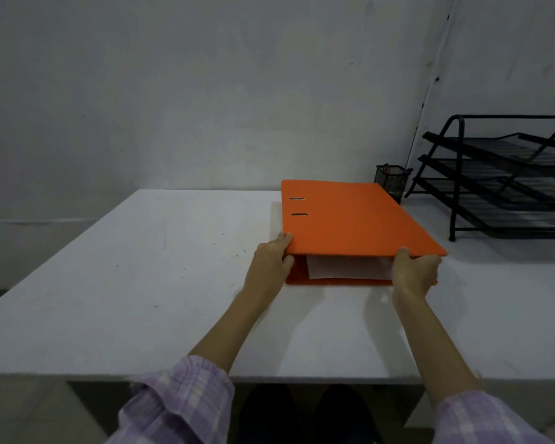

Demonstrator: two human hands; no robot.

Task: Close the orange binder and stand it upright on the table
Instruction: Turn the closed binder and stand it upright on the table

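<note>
**Binder nearly shut, still lying flat**

White table [141, 283] against a bare wall carries one orange binder [353, 216], lying flat toward the right. Its cover is down but gapes at the near edge, white paper [343, 267] showing. The left hand [271, 259] and right hand [415, 272], two in all, have fingers clasping the near corners. Standing it upright remains. Behind: one mesh cup [393, 181], one three-tier rack [507, 177].

We see a white worktop [141, 283], scuffed with small dark marks | a black mesh pen cup [394, 181] at its far edge, near the wall | just right of it a black three-tier wire tray rack [507, 181], tiers slanted | behind, a pale grey wall [205, 91] | a thin cable [430, 91] running down the wall
</note>
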